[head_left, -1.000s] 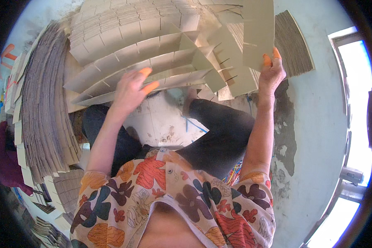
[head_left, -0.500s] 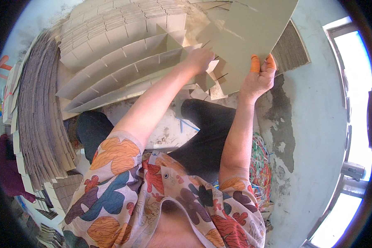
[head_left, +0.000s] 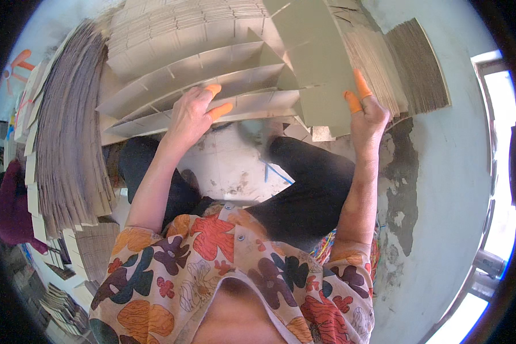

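Fingers of right hand pinch grey cardboard sheet at its lower edge, 1 o'clock. Left hand, fingers spread, rests on slotted strips at 11. Sheet looks light, stiff, creasable; grip edges.

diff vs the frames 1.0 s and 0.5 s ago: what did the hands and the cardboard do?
The left hand reached across to the raised sheet half a second ago, then came back left and now rests on the long slotted cardboard strips. The right hand kept its pinch on the flat cardboard sheet, which now stands more upright. The side stack of cardboard and the seated pose stayed put.
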Tool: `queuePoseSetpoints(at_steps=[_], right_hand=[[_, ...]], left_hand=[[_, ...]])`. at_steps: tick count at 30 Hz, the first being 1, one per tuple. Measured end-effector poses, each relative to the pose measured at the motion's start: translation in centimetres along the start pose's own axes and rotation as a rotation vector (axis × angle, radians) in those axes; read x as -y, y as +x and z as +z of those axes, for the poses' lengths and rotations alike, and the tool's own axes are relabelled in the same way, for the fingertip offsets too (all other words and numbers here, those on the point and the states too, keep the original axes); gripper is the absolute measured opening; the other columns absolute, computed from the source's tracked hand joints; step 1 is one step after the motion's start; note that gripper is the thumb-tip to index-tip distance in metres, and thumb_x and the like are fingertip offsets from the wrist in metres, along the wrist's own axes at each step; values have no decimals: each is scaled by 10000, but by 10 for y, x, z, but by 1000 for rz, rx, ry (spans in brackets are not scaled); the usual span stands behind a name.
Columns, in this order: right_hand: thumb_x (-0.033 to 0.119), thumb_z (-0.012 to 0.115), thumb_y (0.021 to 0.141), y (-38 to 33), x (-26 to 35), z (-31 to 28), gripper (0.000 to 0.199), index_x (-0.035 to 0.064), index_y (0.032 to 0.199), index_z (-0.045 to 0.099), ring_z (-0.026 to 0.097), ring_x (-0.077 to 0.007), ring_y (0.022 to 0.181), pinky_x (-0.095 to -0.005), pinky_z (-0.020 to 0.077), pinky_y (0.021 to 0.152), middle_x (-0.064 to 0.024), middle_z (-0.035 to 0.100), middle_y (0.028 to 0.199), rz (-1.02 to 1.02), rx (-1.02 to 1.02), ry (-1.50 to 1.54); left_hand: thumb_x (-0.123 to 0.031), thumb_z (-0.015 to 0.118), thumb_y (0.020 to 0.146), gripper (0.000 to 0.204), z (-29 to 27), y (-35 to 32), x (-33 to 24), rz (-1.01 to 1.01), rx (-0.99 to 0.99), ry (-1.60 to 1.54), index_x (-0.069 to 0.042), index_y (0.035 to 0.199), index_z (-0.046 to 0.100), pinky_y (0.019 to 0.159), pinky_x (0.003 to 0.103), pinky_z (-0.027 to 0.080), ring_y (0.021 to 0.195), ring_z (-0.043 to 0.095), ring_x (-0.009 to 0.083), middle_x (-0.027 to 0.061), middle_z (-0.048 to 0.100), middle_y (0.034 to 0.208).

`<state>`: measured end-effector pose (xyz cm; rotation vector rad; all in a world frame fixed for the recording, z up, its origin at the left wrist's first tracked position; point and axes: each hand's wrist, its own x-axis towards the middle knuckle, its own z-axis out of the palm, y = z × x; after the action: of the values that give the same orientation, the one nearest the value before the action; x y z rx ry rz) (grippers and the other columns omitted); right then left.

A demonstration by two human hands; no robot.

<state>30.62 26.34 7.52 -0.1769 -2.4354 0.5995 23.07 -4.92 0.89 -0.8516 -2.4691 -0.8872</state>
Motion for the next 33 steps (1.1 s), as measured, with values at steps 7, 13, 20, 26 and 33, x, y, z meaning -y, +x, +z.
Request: queuePoseSetpoints(at_steps=[7, 13, 20, 26, 33], right_hand=[[-14, 678, 764, -6, 20, 20, 464, 82, 1214, 615, 561, -195, 601, -281, 468, 589, -139, 593, 722, -158, 149, 142], [-6, 675, 766, -4, 28, 27, 351, 15, 1115, 640, 606, -254, 640, -313, 479, 597, -165, 606, 744, -142, 224, 153], [30, 697, 761, -2, 26, 36, 164, -25, 902, 633, 620, -340, 671, -370, 484, 590, -199, 615, 755, -189, 236, 106], [52, 708, 765, 3, 25, 39, 140, -20, 788, 590, 628, -362, 687, -393, 492, 602, -205, 618, 752, -83, 286, 82], [60, 707, 773, -2, 20, 64, 252, -8, 1001, 625, 613, -321, 659, -377, 483, 593, -204, 611, 725, -243, 283, 214]], left_hand=[[-155, 733, 752, 232, 16, -27, 29, -15, 96, 33, -39, 938, 655, 647, 388, 496, 730, 608, 282, 120, 622, 759], [-134, 727, 742, 178, 21, -27, 30, 1, 68, -15, -49, 884, 661, 615, 397, 489, 702, 592, 284, 114, 612, 730], [-115, 734, 725, 155, 22, -26, 28, -26, 76, -38, -38, 836, 658, 603, 408, 487, 691, 587, 293, 120, 595, 733], [-107, 730, 730, 161, 27, -29, 37, -18, 70, -61, -38, 857, 660, 601, 410, 484, 689, 585, 305, 128, 591, 733], [-153, 732, 747, 164, 21, -23, 29, -75, 97, -78, -36, 837, 661, 591, 410, 486, 667, 597, 305, 138, 605, 715]])
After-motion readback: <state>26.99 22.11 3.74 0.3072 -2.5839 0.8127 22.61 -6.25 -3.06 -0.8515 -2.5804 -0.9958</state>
